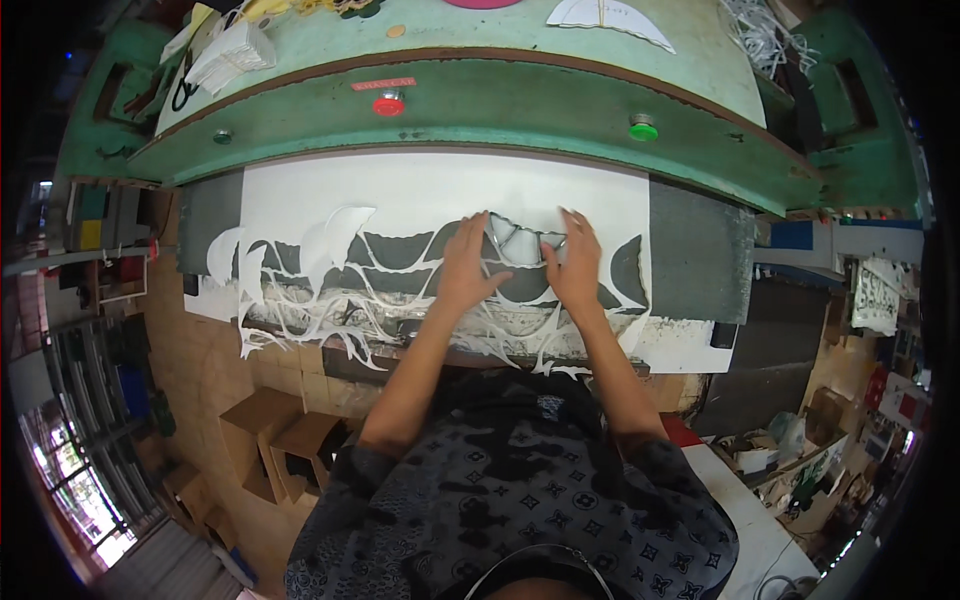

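A metal cutting die (517,241), a thin rim shaped like a half-round with inner braces, rests at the front edge of a white sheet (420,190). My left hand (465,268) lies along the die's left side, fingers stretched out and thumb spread apart. At its other end, my right hand (574,262) has the die's right corner between thumb and fingers. Curved cut-outs have left dark gaps in the sheet, and a web of thin white scrap (400,270) hangs toward me. Several loose white cut pieces (335,240) lie at the left.
Across the far side runs a green machine beam (520,105) with a red button (388,103) and a green button (643,127). Stacked white pieces (232,55) and a half-round bundle (610,20) sit on top. Cardboard boxes (265,430) stand on the floor at left.
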The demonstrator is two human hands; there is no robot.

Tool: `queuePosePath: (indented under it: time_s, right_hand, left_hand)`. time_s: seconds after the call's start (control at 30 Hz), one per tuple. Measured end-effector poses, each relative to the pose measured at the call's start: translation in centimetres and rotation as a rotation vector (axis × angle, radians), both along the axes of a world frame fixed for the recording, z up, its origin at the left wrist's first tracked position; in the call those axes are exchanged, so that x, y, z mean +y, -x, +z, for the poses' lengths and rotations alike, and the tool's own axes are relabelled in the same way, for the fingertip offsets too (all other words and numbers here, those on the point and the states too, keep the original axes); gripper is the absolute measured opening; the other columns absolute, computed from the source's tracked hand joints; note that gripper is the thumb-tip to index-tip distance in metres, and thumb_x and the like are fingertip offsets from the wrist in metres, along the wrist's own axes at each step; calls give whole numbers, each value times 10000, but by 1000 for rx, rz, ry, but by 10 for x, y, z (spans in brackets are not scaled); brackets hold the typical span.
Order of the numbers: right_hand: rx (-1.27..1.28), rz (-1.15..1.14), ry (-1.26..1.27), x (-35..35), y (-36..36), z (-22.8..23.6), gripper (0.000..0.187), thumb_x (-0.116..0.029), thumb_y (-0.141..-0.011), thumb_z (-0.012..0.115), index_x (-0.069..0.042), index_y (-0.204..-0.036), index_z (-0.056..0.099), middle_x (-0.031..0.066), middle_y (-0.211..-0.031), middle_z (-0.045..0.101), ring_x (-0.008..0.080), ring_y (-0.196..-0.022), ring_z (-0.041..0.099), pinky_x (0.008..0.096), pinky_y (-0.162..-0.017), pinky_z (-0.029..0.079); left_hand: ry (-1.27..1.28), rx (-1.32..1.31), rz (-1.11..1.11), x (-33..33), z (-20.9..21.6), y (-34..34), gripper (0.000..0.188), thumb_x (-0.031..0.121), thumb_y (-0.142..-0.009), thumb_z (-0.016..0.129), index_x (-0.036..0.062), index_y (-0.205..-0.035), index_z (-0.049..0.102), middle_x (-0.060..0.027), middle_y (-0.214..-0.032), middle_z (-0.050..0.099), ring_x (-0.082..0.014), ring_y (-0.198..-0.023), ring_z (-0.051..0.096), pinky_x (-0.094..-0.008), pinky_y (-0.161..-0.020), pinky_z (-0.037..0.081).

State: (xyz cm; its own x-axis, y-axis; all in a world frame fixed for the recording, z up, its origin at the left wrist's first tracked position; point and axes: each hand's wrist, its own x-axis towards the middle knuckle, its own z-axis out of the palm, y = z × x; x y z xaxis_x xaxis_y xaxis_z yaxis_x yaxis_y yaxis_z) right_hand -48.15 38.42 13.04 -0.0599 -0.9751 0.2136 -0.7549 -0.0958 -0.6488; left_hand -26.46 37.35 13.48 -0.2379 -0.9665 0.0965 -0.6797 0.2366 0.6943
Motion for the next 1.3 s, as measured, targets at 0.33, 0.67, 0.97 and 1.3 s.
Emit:
queuePosePath:
  time_s: [0.33, 0.67, 0.97, 1.3]
  right_hand:
    - [113, 46, -43, 25, 0, -44, 484, -324, -824, 828, -71, -1173, 608, 342, -1548, 422, 471, -1523, 295, 736, -1183, 119]
    - [78, 6, 6, 26, -9, -46, 566, -357, -795, 861, -68, -1179, 561, 360, -1525, 441, 472, -1506, 336, 727, -1189, 110]
    - [115, 14, -24, 29, -9, -46, 589, -394, -796, 855, -65, -1177, 549, 369, -1517, 446, 464, -1518, 314, 723, -1190, 113]
    - [-157, 32, 111, 44, 10, 8, 613, -221, -771, 901, -8, -1262, 601, 271, -1287, 635, 361, -1230, 611, 446, -1047, 469]
  left_hand:
    - [40, 73, 119, -7, -34, 8, 1014, 343, -598, 971, 54, -1448, 500, -192, -1425, 571, -399, -1448, 416, -543, -1149, 295]
    - [25, 67, 109, -6, -32, 2, 987, 380, -597, 978, 62, -1428, 551, -194, -1448, 577, -368, -1471, 415, -536, -1166, 288]
    - [-2, 90, 129, -1, -29, 3, 1000, 392, -583, 981, 70, -1428, 557, -195, -1448, 577, -363, -1462, 427, -549, -1164, 293]
    - [57, 216, 63, 74, 16, -23, 600, 285, -750, 908, 50, -1246, 665, -143, -1182, 676, -318, -1089, 647, -408, -933, 518]
